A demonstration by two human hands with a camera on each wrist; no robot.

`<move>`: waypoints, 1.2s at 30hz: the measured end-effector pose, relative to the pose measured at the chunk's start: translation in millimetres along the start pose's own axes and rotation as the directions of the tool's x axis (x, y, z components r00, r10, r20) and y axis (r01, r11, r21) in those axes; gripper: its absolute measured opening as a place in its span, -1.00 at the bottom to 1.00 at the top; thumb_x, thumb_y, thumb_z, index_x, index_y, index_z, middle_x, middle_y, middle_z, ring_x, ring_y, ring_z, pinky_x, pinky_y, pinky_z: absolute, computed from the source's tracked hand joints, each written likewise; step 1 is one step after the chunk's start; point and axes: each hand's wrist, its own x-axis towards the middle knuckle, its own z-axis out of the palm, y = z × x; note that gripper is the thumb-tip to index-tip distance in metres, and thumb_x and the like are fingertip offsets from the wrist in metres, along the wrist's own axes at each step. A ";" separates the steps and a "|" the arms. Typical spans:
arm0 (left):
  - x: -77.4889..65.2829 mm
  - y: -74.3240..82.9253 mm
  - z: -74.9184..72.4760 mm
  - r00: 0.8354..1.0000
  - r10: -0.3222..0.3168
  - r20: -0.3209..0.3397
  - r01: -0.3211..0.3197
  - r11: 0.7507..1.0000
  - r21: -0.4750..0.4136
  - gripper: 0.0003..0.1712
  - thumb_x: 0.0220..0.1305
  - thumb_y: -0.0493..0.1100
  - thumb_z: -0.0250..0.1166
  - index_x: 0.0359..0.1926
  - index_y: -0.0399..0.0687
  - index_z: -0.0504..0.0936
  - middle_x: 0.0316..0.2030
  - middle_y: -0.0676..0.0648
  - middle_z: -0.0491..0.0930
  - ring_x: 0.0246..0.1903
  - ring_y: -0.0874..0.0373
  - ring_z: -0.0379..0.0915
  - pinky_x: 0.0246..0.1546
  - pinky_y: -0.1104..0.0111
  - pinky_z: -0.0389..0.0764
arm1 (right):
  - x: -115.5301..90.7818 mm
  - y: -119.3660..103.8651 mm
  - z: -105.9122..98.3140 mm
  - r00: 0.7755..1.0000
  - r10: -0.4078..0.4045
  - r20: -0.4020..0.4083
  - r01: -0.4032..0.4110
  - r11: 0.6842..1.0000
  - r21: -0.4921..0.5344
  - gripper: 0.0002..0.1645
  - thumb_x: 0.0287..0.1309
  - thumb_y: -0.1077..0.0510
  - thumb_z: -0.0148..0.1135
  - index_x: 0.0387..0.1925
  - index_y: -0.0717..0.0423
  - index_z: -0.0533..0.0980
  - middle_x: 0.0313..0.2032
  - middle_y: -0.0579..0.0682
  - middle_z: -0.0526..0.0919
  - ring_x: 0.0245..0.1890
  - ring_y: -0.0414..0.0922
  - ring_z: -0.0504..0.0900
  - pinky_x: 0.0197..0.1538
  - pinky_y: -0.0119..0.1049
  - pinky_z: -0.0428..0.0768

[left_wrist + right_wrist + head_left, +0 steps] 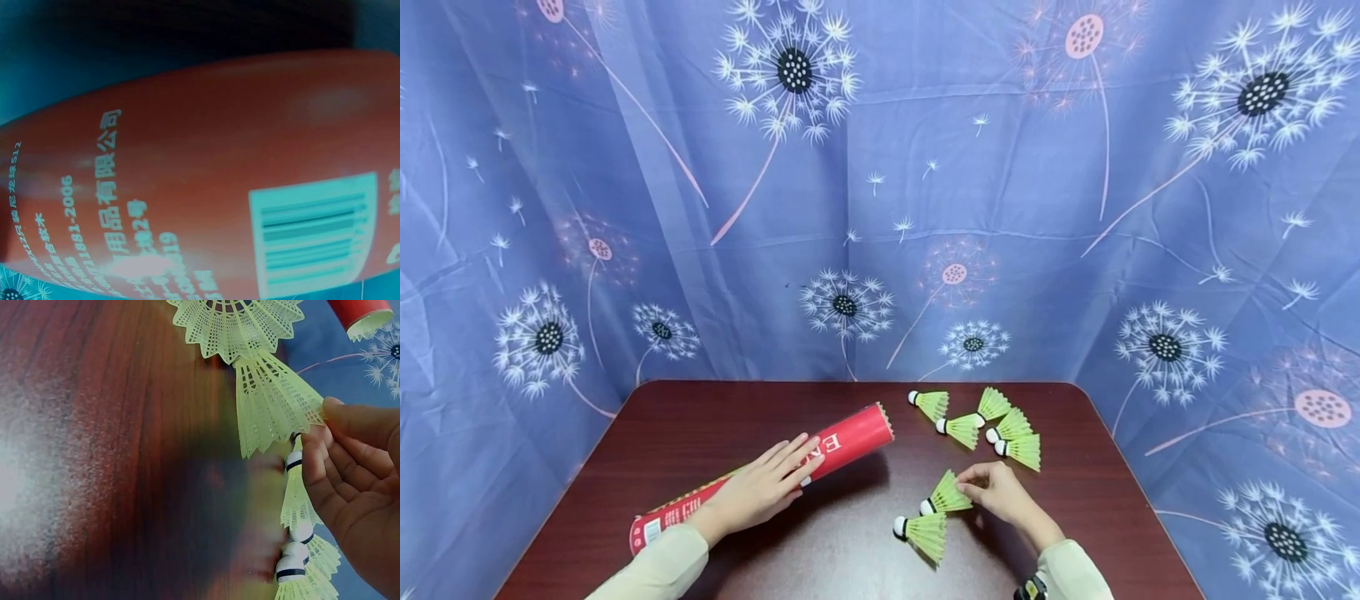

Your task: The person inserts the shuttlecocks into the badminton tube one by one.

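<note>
A red shuttlecock tube [857,435] slants across the left half of the table, its right end raised over a shadow. My left hand [760,487] holds it from above, fingers across its upper side and thumb on the near side. Printed text and a barcode [315,234] fill the left wrist view. My right hand [1000,492] pinches the skirt rim of a yellow-green shuttlecock [269,406] between thumb and forefinger. That shuttlecock's white cork points left in the head view. Just nearer me lies another shuttlecock [925,536], its skirt close to the pinched one.
Several shuttlecocks [1022,451] lie grouped at the table's back right. One of them [931,405] sits near the back edge. Beneath everything is a dark red-brown wooden table [1112,517]. A blue dandelion-print curtain [910,167] surrounds its back and sides.
</note>
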 end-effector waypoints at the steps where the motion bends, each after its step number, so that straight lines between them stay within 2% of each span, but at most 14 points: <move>1: -0.3 -0.1 0.0 1.000 0.001 0.000 -0.001 1.000 -0.001 -0.37 0.37 -0.05 0.12 0.38 -0.20 0.29 0.39 -0.29 0.17 0.31 -0.23 0.21 0.18 0.02 0.41 | 0.2 0.1 -0.1 1.000 0.003 -0.001 -0.003 1.000 -0.002 -0.91 0.12 0.30 0.31 -0.37 0.30 0.65 -0.43 0.05 0.70 -0.49 -0.39 0.53 -0.45 -0.46 0.53; 3: -0.6 0.0 -0.5 1.000 0.000 0.004 0.000 1.000 -0.003 -0.40 0.42 -0.03 0.06 0.38 -0.20 0.29 0.39 -0.29 0.17 0.31 -0.23 0.22 0.18 0.02 0.42 | 0.2 1.0 0.1 1.000 0.004 -0.002 -0.004 1.000 -0.007 -0.93 0.12 0.31 0.30 -0.37 0.29 0.64 -0.42 0.06 0.70 -0.49 -0.39 0.51 -0.45 -0.46 0.53; 8: -1.0 0.5 -1.6 0.999 -0.013 0.029 0.012 1.000 0.008 -0.17 0.15 -0.08 0.37 0.40 -0.18 0.27 0.40 -0.27 0.15 0.32 -0.21 0.20 0.20 0.03 0.40 | 1.1 3.5 0.9 1.000 -0.005 -0.026 0.004 0.999 -0.033 -0.95 0.13 0.31 0.30 -0.38 0.26 0.64 -0.41 0.03 0.70 -0.49 -0.40 0.51 -0.43 -0.45 0.53; 10: -1.1 0.6 -1.6 0.999 -0.014 0.029 0.014 1.000 0.003 -0.15 0.12 -0.09 0.38 0.40 -0.18 0.27 0.40 -0.27 0.15 0.32 -0.20 0.20 0.20 0.03 0.40 | 1.8 3.8 1.0 0.999 -0.017 -0.040 0.016 0.999 -0.034 -0.93 0.14 0.30 0.29 -0.39 0.26 0.63 -0.42 0.02 0.69 -0.49 -0.40 0.50 -0.44 -0.46 0.53; 13: -1.4 0.3 -0.7 1.000 -0.016 0.020 0.017 1.000 -0.012 -0.23 0.21 -0.08 0.30 0.40 -0.18 0.27 0.40 -0.27 0.16 0.32 -0.21 0.19 0.19 0.02 0.40 | 3.8 3.9 1.4 0.995 -0.056 -0.077 0.053 0.998 -0.037 -0.95 0.13 0.32 0.29 -0.40 0.25 0.64 -0.44 0.02 0.69 -0.49 -0.39 0.50 -0.45 -0.45 0.52; 17: -1.9 -0.2 1.2 1.000 -0.020 0.019 0.020 1.000 -0.007 -0.40 0.45 -0.01 -0.01 0.40 -0.17 0.26 0.41 -0.27 0.14 0.33 -0.20 0.18 0.21 0.03 0.38 | 7.0 0.7 2.7 0.986 -0.098 -0.135 0.093 0.995 -0.040 -0.95 0.10 0.38 0.29 -0.40 0.23 0.64 -0.45 0.03 0.69 -0.49 -0.38 0.49 -0.45 -0.44 0.51; 20: -1.8 -0.1 2.3 0.999 -0.017 0.029 0.017 1.000 0.016 -0.40 0.51 0.04 -0.20 0.41 -0.17 0.25 0.41 -0.26 0.13 0.34 -0.19 0.17 0.21 0.04 0.39 | 10.2 -3.3 3.5 0.975 -0.104 -0.198 0.093 0.994 -0.061 -0.97 0.09 0.34 0.31 -0.41 0.27 0.63 -0.43 0.01 0.69 -0.49 -0.39 0.49 -0.45 -0.44 0.51; 23: -1.1 0.5 2.7 1.000 -0.008 0.030 0.007 1.000 0.024 -0.40 0.46 0.01 -0.04 0.40 -0.18 0.26 0.41 -0.27 0.15 0.33 -0.19 0.18 0.18 0.03 0.42 | 14.8 -5.4 4.6 0.956 -0.097 -0.276 0.080 0.994 -0.074 -0.95 0.05 0.33 0.35 -0.43 0.29 0.62 -0.45 -0.02 0.69 -0.50 -0.39 0.50 -0.46 -0.44 0.52; 27: -0.5 1.5 2.4 1.000 0.002 0.026 -0.002 1.000 0.019 -0.27 0.26 -0.05 0.25 0.39 -0.19 0.28 0.40 -0.28 0.16 0.33 -0.20 0.20 0.16 0.02 0.43 | 21.9 -6.9 5.9 0.923 -0.121 -0.364 0.096 0.992 -0.086 -0.95 0.00 0.39 0.35 -0.43 0.26 0.64 -0.48 -0.01 0.70 -0.51 -0.36 0.53 -0.46 -0.44 0.54; 36: 0.4 3.0 2.4 0.999 0.000 0.038 -0.001 1.000 0.022 -0.10 0.06 -0.09 0.44 0.40 -0.18 0.27 0.40 -0.27 0.15 0.32 -0.20 0.21 0.19 0.04 0.41 | 37.4 -15.8 7.1 0.836 -0.241 -0.493 0.216 0.970 -0.107 -0.93 -0.02 0.43 0.35 -0.42 0.29 0.64 -0.48 0.12 0.68 -0.52 -0.32 0.53 -0.49 -0.48 0.50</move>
